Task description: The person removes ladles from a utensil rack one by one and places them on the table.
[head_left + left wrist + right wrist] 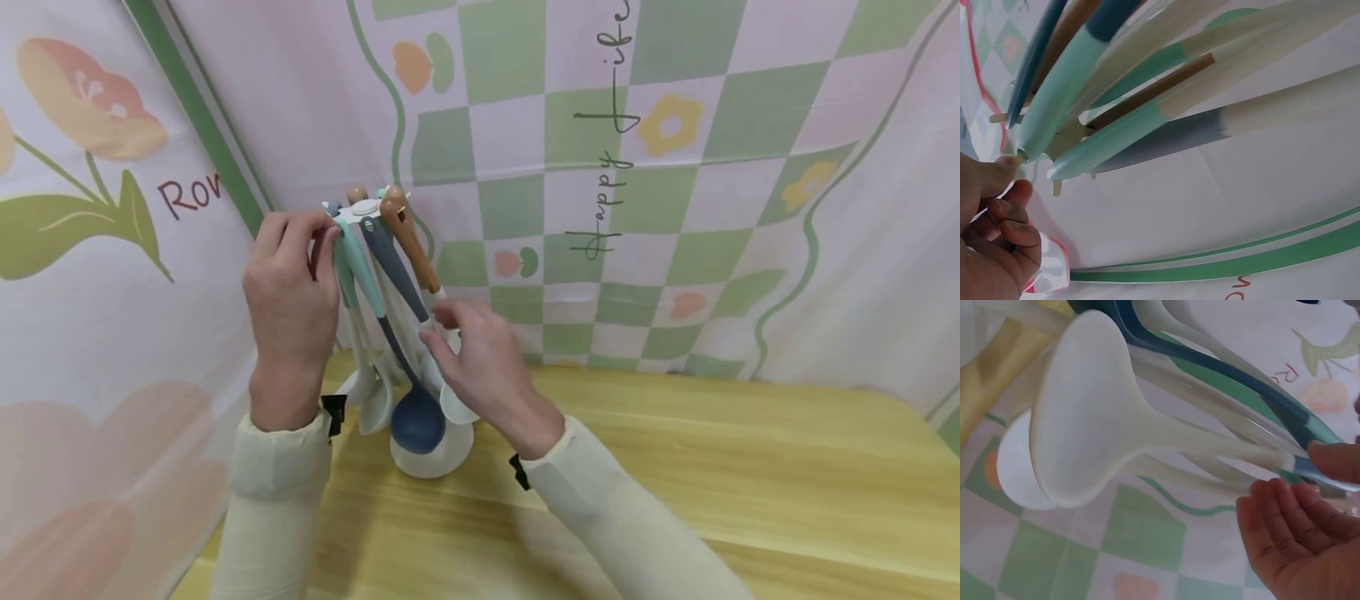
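Note:
Hanging utensils surround a white rotating rack (365, 208) on a white round base (433, 462). My left hand (292, 267) is at its top, thumb and fingertip pinching the small peg (1020, 156) through the end of a mint handle. That handle belongs to a dark blue ladle (417, 421), which hangs bowl down. My right hand (487, 358) is beside a white-headed spoon (1088, 412) with a grey-blue handle (395, 267). In the right wrist view its thumb overlaps the handle, and its fingers (1288, 519) stay loosely spread below, not wrapped round it.
More utensils hang close around the rack, including brown handles (412, 242) on the right and pale heads (375, 408) on the left. A wooden tabletop (712, 467) stretches to the right. Printed curtains (510, 142) stand close behind and to the left.

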The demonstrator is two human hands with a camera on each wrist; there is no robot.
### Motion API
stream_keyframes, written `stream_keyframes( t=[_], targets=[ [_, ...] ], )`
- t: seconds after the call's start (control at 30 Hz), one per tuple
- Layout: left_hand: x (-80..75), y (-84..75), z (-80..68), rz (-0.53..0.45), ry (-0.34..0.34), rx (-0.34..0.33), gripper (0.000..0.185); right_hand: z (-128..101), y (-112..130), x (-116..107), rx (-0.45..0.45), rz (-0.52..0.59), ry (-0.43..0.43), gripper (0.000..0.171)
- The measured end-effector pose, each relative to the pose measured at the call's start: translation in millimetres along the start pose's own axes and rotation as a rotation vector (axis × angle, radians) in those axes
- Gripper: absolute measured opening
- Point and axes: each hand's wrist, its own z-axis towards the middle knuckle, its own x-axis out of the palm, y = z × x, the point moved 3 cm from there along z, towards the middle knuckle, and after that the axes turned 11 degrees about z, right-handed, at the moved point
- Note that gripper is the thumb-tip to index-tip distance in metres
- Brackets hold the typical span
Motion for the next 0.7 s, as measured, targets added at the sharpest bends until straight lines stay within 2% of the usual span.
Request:
stream_keyframes(
  t=[0.2, 0.43, 0.7],
  targets=[
    [0.1, 0.4, 0.5, 0.004, -0.005, 0.026, 0.031, 9.9, -4.4, 9.9, -0.006, 0.093, -0.020, 0.017],
    [-1.5, -0.3, 1.1, 0.038, 0.004, 0.069, 0.038, 14.1, -4.6, 10.8, -0.032, 0.126, -0.027, 0.014],
    [-0.7, 0.0, 0.2, 0.010, 0.011, 0.014, 0.033, 15.0, 1.9, 9.0, -0.023, 0.099, 0.004, 0.014]
  ],
)
